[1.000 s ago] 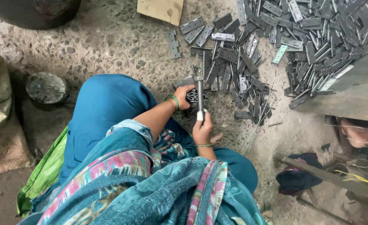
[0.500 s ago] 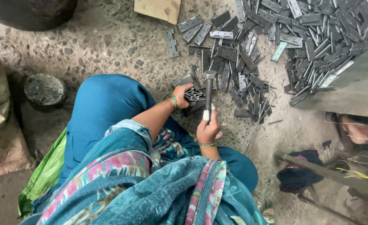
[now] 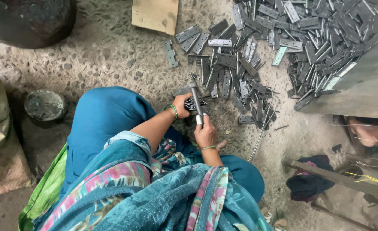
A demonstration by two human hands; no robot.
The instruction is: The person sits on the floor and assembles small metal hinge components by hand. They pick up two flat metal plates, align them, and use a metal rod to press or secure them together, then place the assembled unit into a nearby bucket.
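Dull grey metal hinges (image 3: 283, 47) lie piled at one o'clock on the rough, speckled concrete floor (image 3: 107, 55), matt brown cardboard (image 3: 155, 15) sits at twelve, and the hammer (image 3: 196, 102) head looks like worn steel.

Soft, even daylight; shadows faint. Mild glare on the metal hinges (image 3: 309, 38). Focus sharp at centre, bottom-right corner blurred and dim.

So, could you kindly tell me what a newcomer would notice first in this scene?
Probably the big heap of flat grey metal hinge plates spread over the rough concrete floor at the top. Below it, the right hand grips a metal hammer over a small dark block, where the left hand rests.
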